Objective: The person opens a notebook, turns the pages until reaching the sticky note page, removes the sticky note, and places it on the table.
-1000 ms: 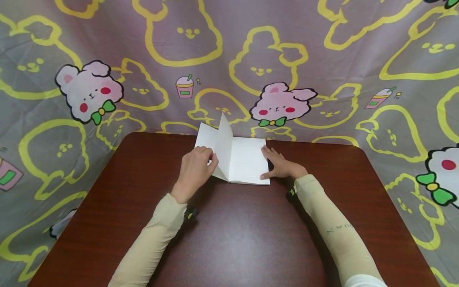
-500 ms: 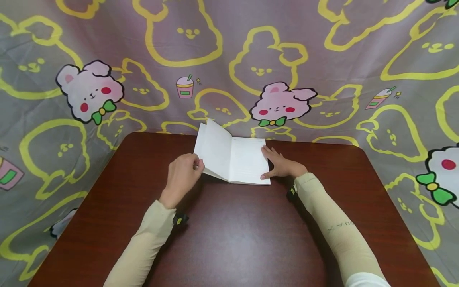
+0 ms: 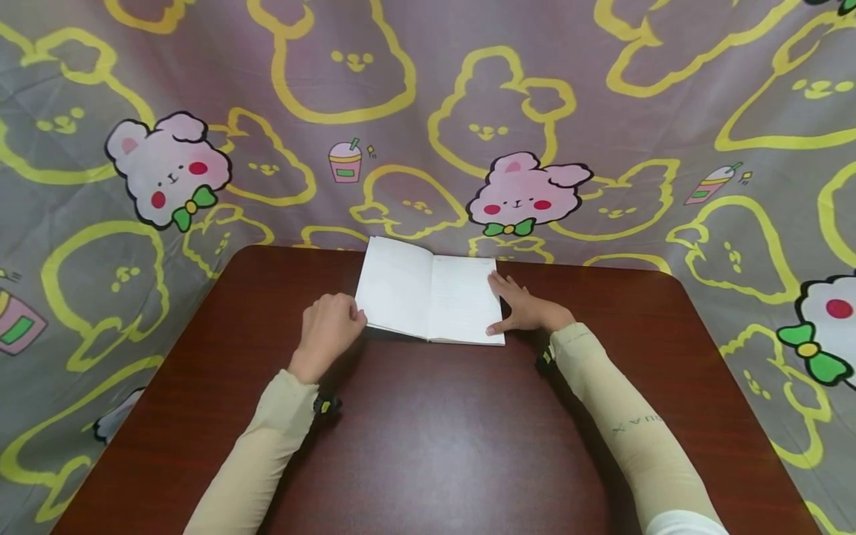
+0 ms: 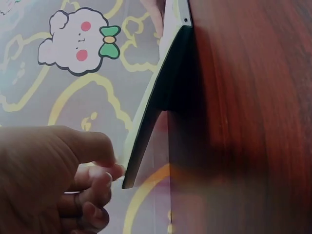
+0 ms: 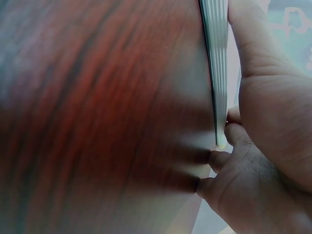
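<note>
Page [image 3: 394, 286]: swung over leftward — now down.
Left hand [image 3: 328, 334]: pinching its edge.
Right hand [image 3: 526, 306]: spread — touching notebook [image 3: 464, 301].

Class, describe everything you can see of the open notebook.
The notebook lies open far back on the brown table, white papery pages facing up, faint lines on the right page. The cover's underside looks dark. Its left side slants up off the table; the right lies flat. The right hand rests on the right edge; the left hand is at the near left corner, contact unclear.
</note>
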Action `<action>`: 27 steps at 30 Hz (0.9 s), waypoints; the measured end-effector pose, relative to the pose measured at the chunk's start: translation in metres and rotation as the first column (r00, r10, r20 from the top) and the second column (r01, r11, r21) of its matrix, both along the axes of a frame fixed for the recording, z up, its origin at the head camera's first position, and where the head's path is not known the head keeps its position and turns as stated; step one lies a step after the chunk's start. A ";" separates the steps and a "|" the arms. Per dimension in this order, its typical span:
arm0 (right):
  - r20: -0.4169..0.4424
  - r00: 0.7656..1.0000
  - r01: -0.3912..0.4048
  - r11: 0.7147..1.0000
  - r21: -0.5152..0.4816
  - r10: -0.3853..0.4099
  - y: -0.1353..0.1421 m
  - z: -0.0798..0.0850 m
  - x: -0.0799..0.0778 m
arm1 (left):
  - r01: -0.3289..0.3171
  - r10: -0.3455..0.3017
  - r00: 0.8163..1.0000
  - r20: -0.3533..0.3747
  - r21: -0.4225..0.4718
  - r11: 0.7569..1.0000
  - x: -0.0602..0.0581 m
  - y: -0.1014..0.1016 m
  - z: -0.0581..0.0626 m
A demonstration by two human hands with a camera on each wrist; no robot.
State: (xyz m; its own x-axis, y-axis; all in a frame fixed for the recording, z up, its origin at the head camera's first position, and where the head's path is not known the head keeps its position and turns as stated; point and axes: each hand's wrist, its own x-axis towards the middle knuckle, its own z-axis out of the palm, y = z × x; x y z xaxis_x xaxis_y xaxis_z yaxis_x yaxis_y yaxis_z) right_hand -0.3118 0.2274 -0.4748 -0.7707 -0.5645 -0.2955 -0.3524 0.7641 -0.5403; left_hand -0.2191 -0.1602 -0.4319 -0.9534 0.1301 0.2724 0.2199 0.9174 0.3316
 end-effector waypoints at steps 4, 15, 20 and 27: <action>-0.002 1.000 -0.003 1.000 -0.002 0.003 -0.001 0.002 0.001 | -0.014 0.015 0.998 0.060 -0.011 1.000 -0.003 -0.003 -0.006; -0.009 1.000 -0.009 1.000 0.004 0.009 0.002 0.001 0.003 | -0.047 0.051 0.971 0.234 -0.021 0.999 -0.013 -0.005 -0.029; -0.010 1.000 -0.005 1.000 0.007 0.005 -0.001 0.002 0.003 | -0.066 0.071 0.954 0.291 -0.025 0.997 -0.013 -0.005 -0.030; -0.002 1.000 0.002 1.000 0.004 -0.002 -0.002 0.004 0.001 | -0.076 0.071 0.940 0.333 0.001 0.997 -0.014 -0.008 -0.029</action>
